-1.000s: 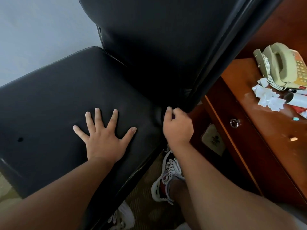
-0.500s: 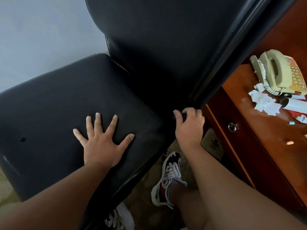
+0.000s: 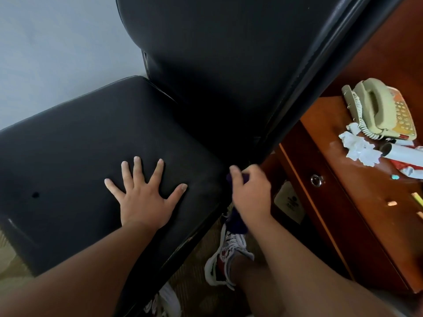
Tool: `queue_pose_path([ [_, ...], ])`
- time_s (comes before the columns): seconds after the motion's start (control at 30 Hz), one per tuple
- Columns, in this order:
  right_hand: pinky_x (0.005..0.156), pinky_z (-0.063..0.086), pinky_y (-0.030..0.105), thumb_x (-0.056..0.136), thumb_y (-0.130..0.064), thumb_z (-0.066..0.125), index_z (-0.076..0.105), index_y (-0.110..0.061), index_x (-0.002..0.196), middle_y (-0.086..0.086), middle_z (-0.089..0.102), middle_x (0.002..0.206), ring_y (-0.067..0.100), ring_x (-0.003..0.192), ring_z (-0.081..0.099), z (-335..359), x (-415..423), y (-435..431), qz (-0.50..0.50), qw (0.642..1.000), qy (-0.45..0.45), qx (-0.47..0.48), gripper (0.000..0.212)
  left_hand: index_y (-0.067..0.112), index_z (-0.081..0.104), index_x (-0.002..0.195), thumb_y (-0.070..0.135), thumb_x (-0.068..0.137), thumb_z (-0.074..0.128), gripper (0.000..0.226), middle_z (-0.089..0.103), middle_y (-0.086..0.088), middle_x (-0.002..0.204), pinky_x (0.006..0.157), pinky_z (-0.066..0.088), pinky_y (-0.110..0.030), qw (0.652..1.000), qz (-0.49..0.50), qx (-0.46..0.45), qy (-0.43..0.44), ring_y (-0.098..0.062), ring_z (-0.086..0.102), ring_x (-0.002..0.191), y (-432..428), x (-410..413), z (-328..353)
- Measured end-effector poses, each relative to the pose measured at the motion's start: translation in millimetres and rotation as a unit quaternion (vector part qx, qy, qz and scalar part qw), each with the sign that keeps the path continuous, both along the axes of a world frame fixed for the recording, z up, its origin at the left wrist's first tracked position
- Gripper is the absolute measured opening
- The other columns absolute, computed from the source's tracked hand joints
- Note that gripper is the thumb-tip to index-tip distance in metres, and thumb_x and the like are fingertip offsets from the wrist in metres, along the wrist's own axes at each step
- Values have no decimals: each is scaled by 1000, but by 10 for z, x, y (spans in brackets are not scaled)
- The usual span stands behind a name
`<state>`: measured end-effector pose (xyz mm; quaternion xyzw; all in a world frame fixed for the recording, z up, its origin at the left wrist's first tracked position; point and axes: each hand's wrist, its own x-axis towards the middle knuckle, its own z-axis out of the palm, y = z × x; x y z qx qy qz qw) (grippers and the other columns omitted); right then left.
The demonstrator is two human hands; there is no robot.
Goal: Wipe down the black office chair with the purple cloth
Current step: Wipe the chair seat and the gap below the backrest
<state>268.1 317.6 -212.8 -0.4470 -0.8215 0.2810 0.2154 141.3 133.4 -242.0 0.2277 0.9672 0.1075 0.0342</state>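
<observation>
- Head view: the black padded leather office chair (image 3: pixel 96 138) fills the frame, its seat at the left and its tall backrest rising at centre.
- The left hand (image 3: pixel 146 199) lies flat on the seat cushion, fingers straight and spread wide.
- The right hand (image 3: pixel 250 193) is at the seat's right edge, just below the backrest's lower corner, its fingers curled round the dark purple cloth (image 3: pixel 238 220), which hangs down beneath the wrist.
- A patterned white sneaker (image 3: pixel 226 255) stands on the carpet below.
- To the right, a reddish-brown wooden desk (image 3: pixel 343 213) carries a beige corded telephone (image 3: pixel 380 110) and crumpled white tissue (image 3: pixel 357 148).
</observation>
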Motion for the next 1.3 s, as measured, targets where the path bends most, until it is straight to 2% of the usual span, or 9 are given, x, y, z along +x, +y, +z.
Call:
queue_pose_path([
  [0.1, 66, 31, 8, 97, -48, 59, 60, -17, 101, 2, 55, 109, 15, 95, 54, 240, -148, 292, -62, 995, 81, 2, 31, 44, 17, 157, 93, 80, 13, 92, 3, -10, 167, 114, -11, -68, 1000, 3, 4, 6, -32, -12, 153, -3, -1, -11],
  [0.17, 82, 33, 22, 100, -47, 54, 60, -16, 119, 8, 49, 125, 27, 117, 47, 218, -219, 381, -18, 1000, 14, -1, 37, 43, 16, 157, 93, 80, 13, 92, 3, -10, 167, 114, -11, -68, 1000, 2, 4, 3, -31, -13, 152, -2, -1, -17],
  [0.23, 85, 33, 32, 104, -44, 47, 51, -20, 135, 11, 42, 135, 31, 124, 39, 61, -208, 354, 41, 996, -77, -13, 40, 43, 15, 157, 93, 80, 13, 92, 2, -10, 167, 114, -11, -68, 1000, 1, 2, 1, -31, -13, 152, 6, 1, -13],
  [0.4, 80, 47, 39, 105, -35, 47, 46, -23, 118, 8, 45, 121, 32, 106, 54, -96, -112, 267, 66, 994, -69, -57, 18, 44, 12, 157, 93, 80, 11, 91, 0, -10, 167, 114, -10, -69, 1000, 4, -5, -2, -32, -14, 152, 20, 1, -22],
  [0.6, 71, 39, 25, 104, -31, 50, 47, -23, 108, 1, 48, 109, 16, 89, 52, -27, 76, -274, 141, 983, -79, -87, 9, 43, 13, 157, 93, 80, 10, 92, 1, -11, 167, 113, -9, -70, 1000, 2, -11, 2, -34, -11, 152, 24, 2, -27],
  [0.77, 84, 48, 37, 104, -34, 49, 49, -26, 110, -3, 45, 111, 19, 99, 52, -54, 273, -982, 222, 968, -80, -83, 10, 43, 4, 158, 92, 80, 4, 92, -4, -12, 167, 112, -8, -72, 999, -4, -39, -5, -37, -14, 151, 43, 2, 11],
  [0.9, 85, 46, 34, 102, -35, 53, 52, -30, 114, -6, 43, 110, 18, 102, 52, 40, 307, -935, 269, 956, -101, -65, 13, 43, -2, 157, 93, 78, 5, 94, -11, -11, 167, 111, -9, -73, 997, -15, -56, -47, -38, -18, 150, 36, -26, 111],
  [1.07, 92, 50, 35, 100, -28, 59, 55, -28, 126, -1, 46, 120, 19, 107, 54, 95, 271, -445, 123, 988, -37, -89, 26, 47, 3, 156, 88, 82, 28, 89, -13, -8, 167, 111, -11, -71, 987, -30, -64, -143, -36, -21, 150, -24, -95, 371],
  [1.3, 94, 47, 37, 102, -27, 55, 58, -26, 128, 4, 43, 121, 30, 112, 51, -19, 235, -540, 91, 990, -42, -103, 26, 53, 18, 154, 58, 100, 41, 59, -5, 2, 168, 120, 3, -63, 954, -227, -148, -131, -27, -7, 154, -747, 231, 699],
])
